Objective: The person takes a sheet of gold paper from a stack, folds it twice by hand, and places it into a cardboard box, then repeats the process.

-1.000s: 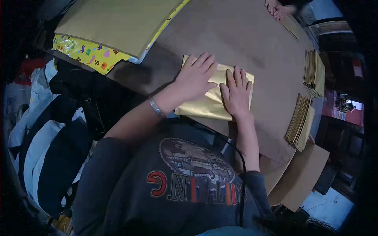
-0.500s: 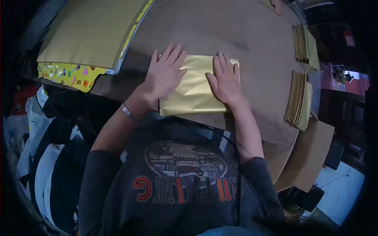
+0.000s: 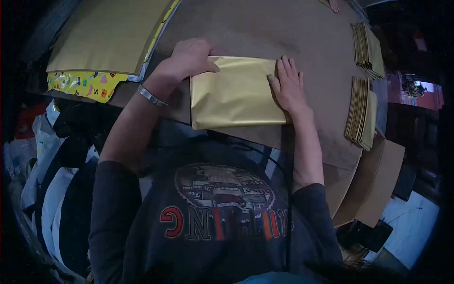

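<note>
A folded sheet of shiny gold paper (image 3: 239,94) lies creased on the brown table in front of me, its near edge reaching the table's front edge. My left hand (image 3: 191,59) is at its far left corner, thumb on top and fingers bent over the far edge; those fingertips are hidden. The grip appears closed on that corner. Along the right edge of the paper, my right hand (image 3: 291,90) rests flat with fingers stretched out and the thumb apart, holding nothing.
Large brown sheets (image 3: 111,35) lie at the upper left over yellow patterned wrapping (image 3: 85,87). Two stacks of folded gold pieces, one farther (image 3: 369,49) and one nearer (image 3: 362,113), line the right side. A cardboard box (image 3: 373,184) stands below. Another person's hand (image 3: 334,5) shows at the far edge.
My left hand has gone from lying flat on the paper to bending over its far left corner. My right hand has slid right to the paper's edge.
</note>
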`<state>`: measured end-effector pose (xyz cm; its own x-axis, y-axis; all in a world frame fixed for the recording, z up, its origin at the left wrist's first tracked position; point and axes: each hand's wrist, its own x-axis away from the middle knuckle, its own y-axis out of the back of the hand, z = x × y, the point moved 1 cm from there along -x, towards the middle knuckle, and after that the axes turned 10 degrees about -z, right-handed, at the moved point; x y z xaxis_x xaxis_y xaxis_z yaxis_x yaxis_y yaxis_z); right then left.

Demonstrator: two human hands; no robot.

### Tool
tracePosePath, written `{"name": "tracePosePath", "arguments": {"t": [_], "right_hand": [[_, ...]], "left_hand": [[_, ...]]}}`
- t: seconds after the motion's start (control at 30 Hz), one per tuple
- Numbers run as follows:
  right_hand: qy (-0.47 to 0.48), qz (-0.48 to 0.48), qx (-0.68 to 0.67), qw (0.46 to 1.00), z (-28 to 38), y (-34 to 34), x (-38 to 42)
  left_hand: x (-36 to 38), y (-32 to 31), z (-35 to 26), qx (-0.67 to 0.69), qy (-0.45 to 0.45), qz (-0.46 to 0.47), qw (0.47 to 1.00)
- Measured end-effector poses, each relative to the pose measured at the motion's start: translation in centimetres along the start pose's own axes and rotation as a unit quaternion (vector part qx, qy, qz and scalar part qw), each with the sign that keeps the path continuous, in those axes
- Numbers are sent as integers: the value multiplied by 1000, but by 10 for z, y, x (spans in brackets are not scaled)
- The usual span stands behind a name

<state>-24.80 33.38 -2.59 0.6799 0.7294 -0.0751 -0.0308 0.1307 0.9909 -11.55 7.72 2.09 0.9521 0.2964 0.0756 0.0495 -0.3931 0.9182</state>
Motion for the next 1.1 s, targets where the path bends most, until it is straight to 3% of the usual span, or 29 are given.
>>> {"name": "tracePosePath", "arguments": {"t": [0.23,0.47,0.57,0.73,0.8,0.87,0.93,1.1], "right_hand": [[53,-56,-22,997,21,21,14],[110,-58,-88,988,50,35,25],[135,-52,-106,984,60,27,35],[131,-9,-102,986,68,18,45],[133,0,-85,987,69,4,49],[151,-47,-63,985,69,-6,51],[142,-43,-77,986,67,-10,51],[140,-21,-70,987,72,-2,54]], "left_hand": [[2,-24,15,77,-21,-123,989],[-6,-30,21,14,-15,-143,990],[-1,-27,13,-6,-82,-185,979],[-6,-45,6,-16,-128,-175,976],[0,-39,-9,-9,-86,-168,982],[-1,-41,-9,-1,-105,-160,981],[-4,-41,-11,13,-53,-142,988],[-10,-40,-11,35,-37,-135,990]]}}
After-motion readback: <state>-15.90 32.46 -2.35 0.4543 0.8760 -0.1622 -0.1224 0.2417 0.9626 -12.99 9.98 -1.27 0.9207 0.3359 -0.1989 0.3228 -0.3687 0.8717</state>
